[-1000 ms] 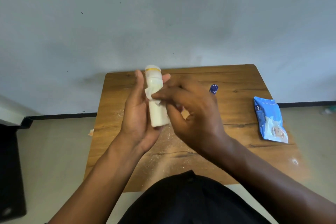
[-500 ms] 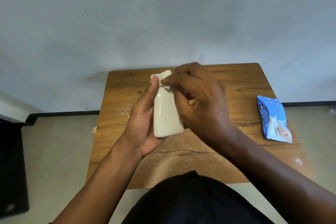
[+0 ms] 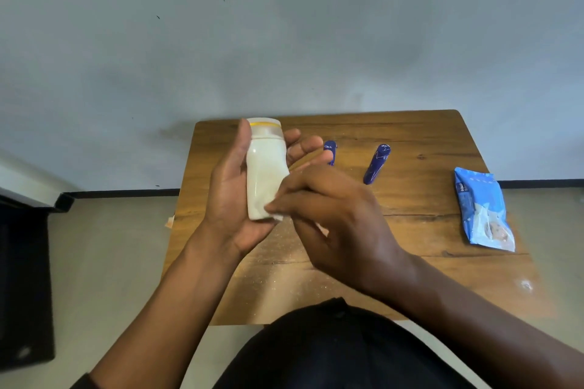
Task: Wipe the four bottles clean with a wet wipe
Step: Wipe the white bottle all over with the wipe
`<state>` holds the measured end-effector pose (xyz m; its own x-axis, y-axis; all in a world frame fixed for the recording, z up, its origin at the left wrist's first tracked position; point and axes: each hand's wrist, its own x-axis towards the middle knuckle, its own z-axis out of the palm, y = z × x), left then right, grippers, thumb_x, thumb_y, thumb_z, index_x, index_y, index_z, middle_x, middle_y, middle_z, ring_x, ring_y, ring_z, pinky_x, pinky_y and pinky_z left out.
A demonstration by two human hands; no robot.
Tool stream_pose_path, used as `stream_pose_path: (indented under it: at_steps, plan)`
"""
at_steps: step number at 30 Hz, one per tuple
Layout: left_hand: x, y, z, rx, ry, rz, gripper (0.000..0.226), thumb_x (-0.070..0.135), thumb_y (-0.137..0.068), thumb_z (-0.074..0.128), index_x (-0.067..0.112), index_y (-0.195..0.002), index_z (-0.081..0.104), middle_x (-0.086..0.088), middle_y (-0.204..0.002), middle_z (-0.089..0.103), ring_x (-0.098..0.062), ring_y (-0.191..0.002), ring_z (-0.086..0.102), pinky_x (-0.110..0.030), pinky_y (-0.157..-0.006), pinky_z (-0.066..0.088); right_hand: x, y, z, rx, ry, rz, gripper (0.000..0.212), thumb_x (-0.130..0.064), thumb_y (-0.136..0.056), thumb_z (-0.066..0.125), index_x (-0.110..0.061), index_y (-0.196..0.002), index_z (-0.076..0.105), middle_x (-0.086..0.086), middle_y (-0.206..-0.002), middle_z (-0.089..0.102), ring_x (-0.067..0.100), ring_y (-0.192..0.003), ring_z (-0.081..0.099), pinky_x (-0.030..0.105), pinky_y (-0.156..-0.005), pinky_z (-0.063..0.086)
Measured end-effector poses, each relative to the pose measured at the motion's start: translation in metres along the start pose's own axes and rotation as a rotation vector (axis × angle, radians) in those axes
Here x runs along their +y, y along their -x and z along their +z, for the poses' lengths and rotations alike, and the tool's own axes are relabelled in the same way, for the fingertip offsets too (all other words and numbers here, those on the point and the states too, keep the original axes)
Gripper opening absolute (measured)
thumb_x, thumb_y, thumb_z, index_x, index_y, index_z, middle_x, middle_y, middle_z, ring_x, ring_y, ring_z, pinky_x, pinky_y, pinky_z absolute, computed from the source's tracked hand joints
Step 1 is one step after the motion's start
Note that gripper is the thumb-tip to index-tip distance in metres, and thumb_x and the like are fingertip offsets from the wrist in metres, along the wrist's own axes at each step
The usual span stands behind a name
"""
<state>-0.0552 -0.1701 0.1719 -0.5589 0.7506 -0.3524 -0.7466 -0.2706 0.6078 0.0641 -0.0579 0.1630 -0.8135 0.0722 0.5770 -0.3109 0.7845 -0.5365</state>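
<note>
My left hand [image 3: 235, 199] holds a white bottle [image 3: 264, 167] with a yellow ring under its cap, upright above the wooden table [image 3: 426, 230]. At the bottle's lower end my right hand [image 3: 335, 218] pinches a white wet wipe [image 3: 277, 215] against it. Two slim dark blue bottles lie on the table behind my hands: one [image 3: 330, 151] partly hidden by my fingers, the other [image 3: 376, 163] fully in view further right.
A blue pack of wet wipes [image 3: 482, 210] lies near the table's right edge. White dust speckles the table's front half. A grey wall rises behind the table. A dark object [image 3: 25, 287] stands on the floor at the left.
My right hand with the wipe has slid from the bottle's cap down to its base. The cap and the two blue bottles have come into view.
</note>
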Motion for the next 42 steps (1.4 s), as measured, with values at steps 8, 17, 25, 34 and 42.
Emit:
stream_pose_path:
  at_steps: [8, 17, 25, 34, 42]
  plan:
    - [-0.003, -0.003, 0.012, 0.076, -0.001, -0.01, 0.066, 0.063, -0.101, 0.046, 0.003, -0.12, 0.067, -0.013, -0.11, 0.069, -0.028, -0.104, 0.07, -0.037, -0.082, 0.061, 0.007, -0.023, 0.002, 0.174, 0.039, 0.174, 0.027, 0.01, -0.084, 0.069, -0.007, -0.101, 0.081, 0.007, -0.101, 0.074, 0.023, -0.097, 0.069, 0.034, -0.077, 0.056]
    - [-0.006, -0.013, 0.006, 0.393, 0.38, 0.044, 0.063, 0.066, -0.104, 0.036, 0.009, -0.118, 0.059, -0.018, -0.111, 0.077, -0.033, -0.1, 0.078, -0.044, -0.083, 0.064, 0.009, 0.004, 0.01, 0.179, 0.04, 0.241, 0.018, -0.001, -0.089, 0.076, -0.006, -0.106, 0.08, 0.006, -0.103, 0.074, 0.015, -0.094, 0.068, 0.029, -0.077, 0.057]
    - [-0.016, -0.02, 0.014, 0.419, 0.459, 0.047, 0.071, 0.078, -0.098, 0.034, 0.013, -0.123, 0.051, -0.016, -0.099, 0.076, -0.031, -0.089, 0.076, -0.042, -0.076, 0.066, -0.006, -0.007, 0.019, 0.172, 0.012, 0.183, 0.022, 0.007, -0.082, 0.075, -0.004, -0.1, 0.081, 0.01, -0.1, 0.074, 0.021, -0.091, 0.07, 0.024, -0.083, 0.054]
    - [-0.01, -0.018, 0.01, 0.378, 0.36, 0.118, 0.068, 0.075, -0.099, 0.037, 0.015, -0.125, 0.052, -0.016, -0.104, 0.077, -0.027, -0.09, 0.078, -0.04, -0.088, 0.061, 0.013, -0.013, 0.011, 0.248, 0.075, 0.28, 0.02, 0.004, -0.083, 0.077, -0.008, -0.1, 0.081, 0.005, -0.098, 0.074, 0.016, -0.092, 0.069, 0.022, -0.078, 0.054]
    - [-0.006, -0.019, 0.008, 0.226, 0.159, 0.177, 0.062, 0.069, -0.101, 0.043, 0.012, -0.12, 0.058, -0.014, -0.099, 0.073, -0.028, -0.09, 0.076, -0.04, -0.083, 0.063, -0.009, -0.011, 0.008, 0.094, 0.003, 0.073, 0.023, 0.006, -0.082, 0.077, -0.008, -0.1, 0.082, 0.007, -0.099, 0.073, 0.018, -0.089, 0.068, 0.026, -0.076, 0.053]
